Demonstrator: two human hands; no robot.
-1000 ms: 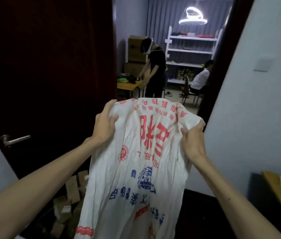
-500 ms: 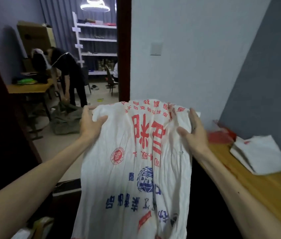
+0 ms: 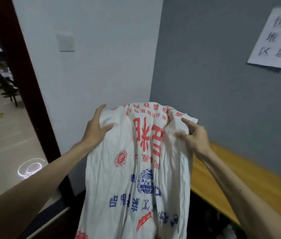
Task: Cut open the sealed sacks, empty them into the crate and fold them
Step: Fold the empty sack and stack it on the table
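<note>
Both hands, left hand (image 3: 95,128) and right hand (image 3: 194,137), grip one sack (image 3: 136,169).

wall sign (image 3: 274,37) reads 堆放区域, sack (image 3: 132,180) print illegible

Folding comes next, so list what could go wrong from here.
The right hand only pinches a bunched corner of the sack; it may slip and skew the fold. The crumpled sack, gripped by the left hand too, hides the near edge of the wooden table, so its tail may snag.
</note>
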